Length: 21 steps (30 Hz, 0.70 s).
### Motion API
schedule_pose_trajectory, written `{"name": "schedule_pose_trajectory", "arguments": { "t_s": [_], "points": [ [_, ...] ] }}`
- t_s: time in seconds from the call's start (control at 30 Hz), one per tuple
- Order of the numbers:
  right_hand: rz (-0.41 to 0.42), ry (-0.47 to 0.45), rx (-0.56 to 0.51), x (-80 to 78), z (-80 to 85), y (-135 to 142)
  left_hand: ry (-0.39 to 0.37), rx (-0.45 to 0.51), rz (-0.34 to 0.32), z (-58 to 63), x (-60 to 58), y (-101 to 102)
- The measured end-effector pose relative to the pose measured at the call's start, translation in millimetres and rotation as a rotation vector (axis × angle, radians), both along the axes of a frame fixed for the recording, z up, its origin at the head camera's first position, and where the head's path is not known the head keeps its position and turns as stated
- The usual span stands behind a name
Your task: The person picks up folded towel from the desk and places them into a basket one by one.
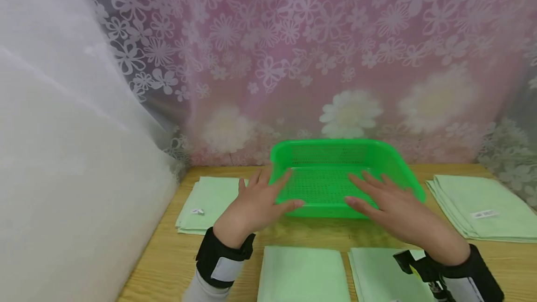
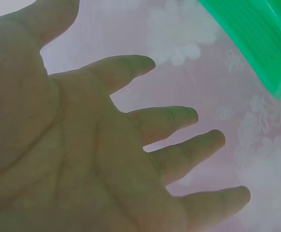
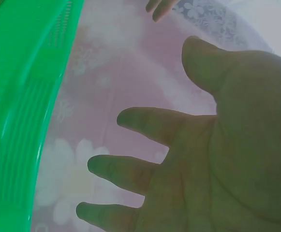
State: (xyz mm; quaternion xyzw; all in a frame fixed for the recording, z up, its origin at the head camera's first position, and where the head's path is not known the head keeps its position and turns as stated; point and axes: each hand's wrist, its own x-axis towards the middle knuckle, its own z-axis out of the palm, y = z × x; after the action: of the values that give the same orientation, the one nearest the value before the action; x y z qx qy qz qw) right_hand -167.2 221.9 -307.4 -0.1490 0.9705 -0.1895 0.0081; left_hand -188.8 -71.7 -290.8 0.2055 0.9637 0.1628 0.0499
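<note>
A green plastic basket with perforated walls stands at the back of the table, nothing lying in it. Over its front left corner I hold my left hand, fingers spread and straight, palm bare in the left wrist view. My right hand hovers over the basket's front right part, its fingers likewise spread, holding nothing. Part of the basket fills the left side of the right wrist view. Near my left hand lies a folded light green cloth with a small white label.
Two more folded light green cloths, one on the left and one on the right, lie at the front of the wooden table. Another labelled cloth stack lies at right. A flowered curtain hangs behind; white sheeting borders the left.
</note>
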Motion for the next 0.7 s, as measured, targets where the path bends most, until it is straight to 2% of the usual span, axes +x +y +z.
{"name": "schedule_pose_trajectory", "arguments": {
  "t_s": [0.13, 0.27, 0.37, 0.47, 0.57, 0.7],
  "points": [
    [0.029, 0.005, -0.015, -1.6, 4.0, -23, -0.003, 0.024, 0.019, -1.9, -2.4, -17],
    [0.088, 0.044, -0.024, -3.1, 9.3, -58, 0.003, 0.041, 0.056, -0.4, -4.8, -38],
    [0.145, 0.079, -0.051, -2.7, 11.1, -94, 0.025, 0.048, 0.088, 3.3, -7.0, -63],
    [0.195, 0.064, -0.086, -0.5, 14.7, -132, 0.060, 0.049, 0.127, 6.3, -8.2, -95],
    [0.247, 0.018, -0.138, 3.0, 20.9, -167, 0.062, 0.055, 0.191, 7.8, -9.5, -123],
    [0.300, 0.008, -0.196, 7.4, 29.9, -199, 0.041, 0.046, 0.251, 11.5, -17.2, -143]
  ]
}}
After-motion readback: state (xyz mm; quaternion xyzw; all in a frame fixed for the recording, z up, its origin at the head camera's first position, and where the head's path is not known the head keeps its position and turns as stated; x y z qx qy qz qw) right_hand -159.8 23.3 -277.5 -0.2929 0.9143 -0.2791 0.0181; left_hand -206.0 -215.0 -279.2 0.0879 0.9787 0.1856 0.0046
